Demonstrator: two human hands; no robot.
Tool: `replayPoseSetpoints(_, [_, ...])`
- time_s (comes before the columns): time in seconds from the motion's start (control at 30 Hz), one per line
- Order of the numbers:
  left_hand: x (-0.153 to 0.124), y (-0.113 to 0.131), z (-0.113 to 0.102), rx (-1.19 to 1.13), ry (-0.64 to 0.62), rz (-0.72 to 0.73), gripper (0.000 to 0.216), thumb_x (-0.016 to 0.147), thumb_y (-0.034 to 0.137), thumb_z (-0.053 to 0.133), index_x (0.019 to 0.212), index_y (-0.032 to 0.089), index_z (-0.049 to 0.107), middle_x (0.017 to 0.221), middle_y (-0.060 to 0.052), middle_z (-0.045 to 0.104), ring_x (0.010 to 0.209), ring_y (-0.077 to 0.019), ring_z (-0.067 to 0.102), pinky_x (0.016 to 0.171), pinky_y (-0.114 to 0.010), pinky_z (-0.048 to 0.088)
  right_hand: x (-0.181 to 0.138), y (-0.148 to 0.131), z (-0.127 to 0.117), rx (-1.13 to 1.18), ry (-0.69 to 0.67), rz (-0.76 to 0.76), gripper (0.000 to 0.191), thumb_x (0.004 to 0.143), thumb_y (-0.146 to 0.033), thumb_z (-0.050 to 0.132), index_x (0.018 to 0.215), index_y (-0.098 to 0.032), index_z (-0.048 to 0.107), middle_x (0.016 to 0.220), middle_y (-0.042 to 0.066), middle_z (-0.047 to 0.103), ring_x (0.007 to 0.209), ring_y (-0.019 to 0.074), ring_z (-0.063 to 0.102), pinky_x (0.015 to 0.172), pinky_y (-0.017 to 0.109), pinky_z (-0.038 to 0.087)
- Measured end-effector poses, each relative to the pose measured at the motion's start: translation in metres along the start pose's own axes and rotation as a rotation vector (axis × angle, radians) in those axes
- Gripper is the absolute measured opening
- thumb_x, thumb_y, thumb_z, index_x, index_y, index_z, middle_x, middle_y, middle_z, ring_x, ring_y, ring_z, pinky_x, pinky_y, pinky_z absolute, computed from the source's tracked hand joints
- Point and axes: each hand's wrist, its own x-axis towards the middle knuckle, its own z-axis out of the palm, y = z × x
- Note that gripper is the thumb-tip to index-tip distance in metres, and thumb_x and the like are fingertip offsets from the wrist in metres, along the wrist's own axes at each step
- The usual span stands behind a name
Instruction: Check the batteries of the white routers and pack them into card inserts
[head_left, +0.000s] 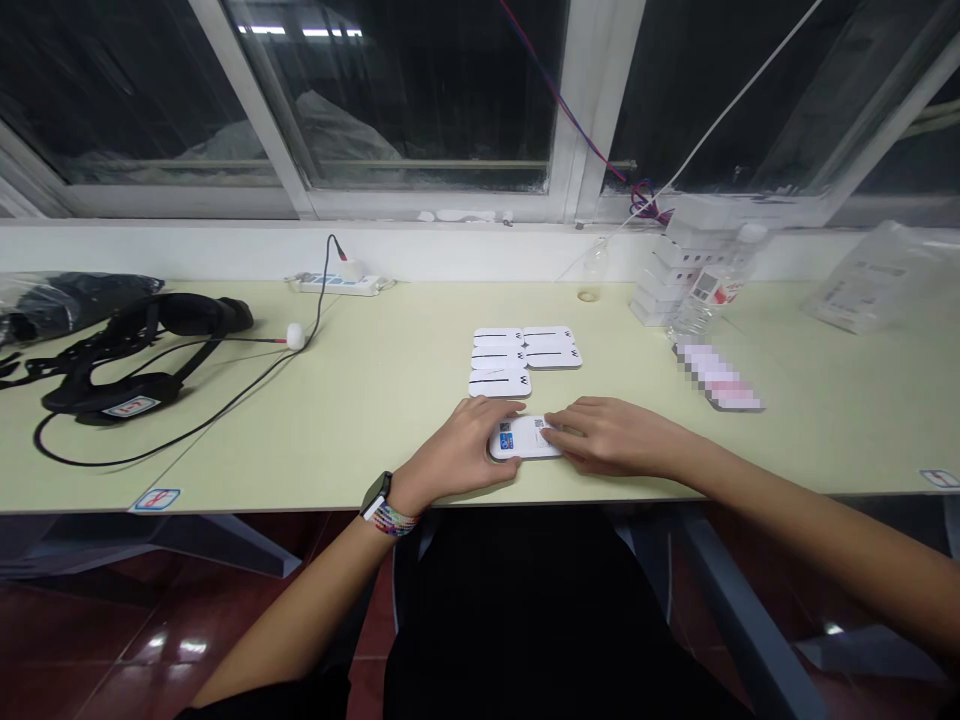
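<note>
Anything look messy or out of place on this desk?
Nothing spilled or broken. The black cable sprawls in loose loops on the left, and the white cards lie in a slightly uneven cluster mid-desk.

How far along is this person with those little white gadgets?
Five white units lie in a neat cluster, apparently finished. The left hand and right hand rest on a sixth unit, label up, at the table edge. Stacked white boxes by the bottle may hold more; unclear.
</note>
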Motion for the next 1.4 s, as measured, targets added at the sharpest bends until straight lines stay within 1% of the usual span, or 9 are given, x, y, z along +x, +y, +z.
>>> replayPoseSetpoints(0.17, [0.000,0.001,-0.003,-0.013,-0.012,0.011,0.072,0.084,0.024,0.078,0.154,0.027,0.059,0.155,-0.011,0.067,0.145,-0.0375,0.061,0.123,-0.059,0.048,0.008,-0.001,-0.003,0.057,0.031,-0.082,0.030,0.105,-0.001,0.055,0.121,-0.021,0.071,0.129,0.014,0.079,0.111,0.0271,0.077,0.098,0.046,0.063])
replayPoseSetpoints(0.3, [0.000,0.001,-0.004,-0.026,-0.017,-0.001,0.082,0.082,0.023,0.079,0.160,0.028,0.055,0.152,-0.011,0.069,0.142,-0.0390,0.063,0.120,-0.059,0.051,0.007,-0.004,0.001,0.089,0.019,-0.069,0.029,0.106,-0.003,0.057,0.126,-0.022,0.069,0.128,0.013,0.079,0.113,0.0266,0.078,0.092,0.043,0.067])
replayPoseSetpoints(0.5, [0.001,0.000,-0.004,-0.058,-0.029,-0.027,0.079,0.083,0.024,0.080,0.159,0.027,0.055,0.153,-0.012,0.068,0.141,-0.0374,0.064,0.118,-0.056,0.053,0.008,-0.009,0.003,-0.112,0.039,-0.147,0.027,0.108,-0.001,0.048,0.116,-0.015,0.070,0.122,0.019,0.081,0.113,0.0317,0.081,0.077,0.042,0.070])
replayPoseSetpoints(0.73, [0.001,0.000,-0.005,-0.071,-0.030,-0.022,0.080,0.083,0.024,0.080,0.158,0.029,0.056,0.152,-0.011,0.068,0.140,-0.0379,0.064,0.117,-0.056,0.054,0.004,-0.008,0.008,0.008,0.076,-0.087,0.026,0.107,-0.003,0.051,0.121,-0.016,0.069,0.124,0.019,0.080,0.119,0.0326,0.079,0.078,0.040,0.069])
replayPoseSetpoints(0.87, [0.000,0.001,-0.004,-0.089,-0.024,-0.025,0.087,0.082,0.021,0.080,0.163,0.030,0.050,0.149,-0.011,0.069,0.137,-0.0371,0.065,0.116,-0.055,0.055,0.006,-0.012,0.003,0.151,0.040,0.026,0.027,0.104,-0.015,0.060,0.130,-0.019,0.066,0.123,0.017,0.079,0.113,0.0324,0.078,0.088,0.047,0.068])
replayPoseSetpoints(0.97, [-0.001,0.001,-0.003,-0.104,-0.027,-0.018,0.088,0.084,0.020,0.078,0.166,0.030,0.046,0.149,-0.011,0.068,0.139,-0.0358,0.064,0.117,-0.055,0.054,0.007,-0.018,0.001,0.280,0.039,0.257,0.046,0.099,-0.030,0.071,0.143,-0.019,0.061,0.129,0.019,0.075,0.111,0.0346,0.075,0.089,0.051,0.067])
replayPoseSetpoints(1.07, [-0.001,0.000,-0.003,-0.108,-0.033,-0.001,0.089,0.084,0.018,0.076,0.166,0.029,0.044,0.151,-0.011,0.067,0.142,-0.0353,0.062,0.119,-0.054,0.053,0.008,-0.022,0.002,0.444,0.078,0.434,0.051,0.099,-0.031,0.075,0.146,-0.022,0.059,0.127,0.015,0.074,0.113,0.0326,0.074,0.091,0.048,0.066])
replayPoseSetpoints(1.3, [-0.002,-0.003,-0.002,-0.089,-0.035,0.021,0.081,0.085,0.020,0.075,0.161,0.028,0.049,0.157,-0.012,0.062,0.147,-0.0361,0.057,0.122,-0.056,0.051,0.013,-0.023,0.002,0.622,0.187,0.472,0.044,0.090,-0.014,0.077,0.131,-0.026,0.066,0.122,0.011,0.071,0.118,0.0303,0.070,0.099,0.047,0.064])
replayPoseSetpoints(1.4, [-0.002,-0.003,-0.002,-0.098,-0.034,0.020,0.081,0.084,0.019,0.075,0.160,0.028,0.049,0.155,-0.012,0.064,0.145,-0.0365,0.059,0.120,-0.056,0.052,0.013,-0.024,0.001,0.625,0.157,0.514,0.047,0.089,-0.016,0.079,0.132,-0.025,0.067,0.128,0.012,0.070,0.124,0.0311,0.068,0.104,0.048,0.062])
